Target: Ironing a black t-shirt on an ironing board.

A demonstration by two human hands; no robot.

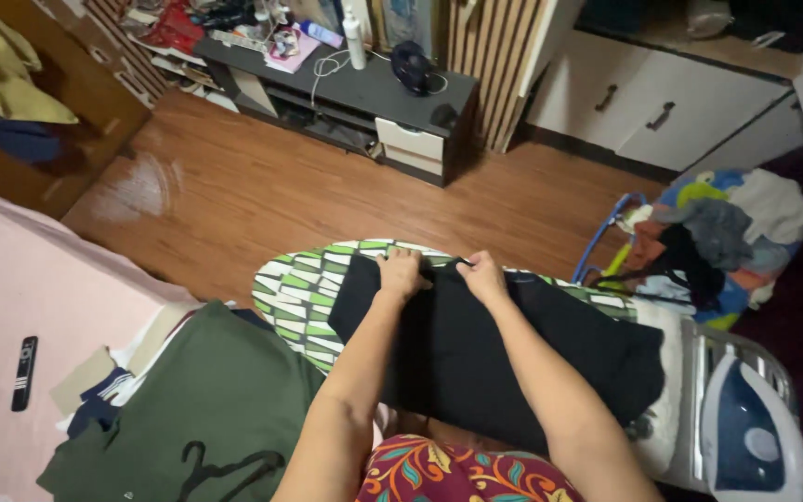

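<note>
A black garment (476, 353) lies across an ironing board (295, 288) with a green, white and black patterned cover. My left hand (401, 272) grips the garment's far edge, fingers curled over the fabric. Close beside it, my right hand (483, 276) pinches the same edge. Both forearms reach forward over the cloth. A blue and white steam iron (750, 437) rests on the board's right end, apart from both hands.
A dark green garment (206, 409) with a black hanger lies on folded clothes at the left, by a pink bed with a remote (23, 374). A heaped laundry basket (708, 242) stands right. Farther off are a dark low cabinet (374, 102) and white drawers (662, 112).
</note>
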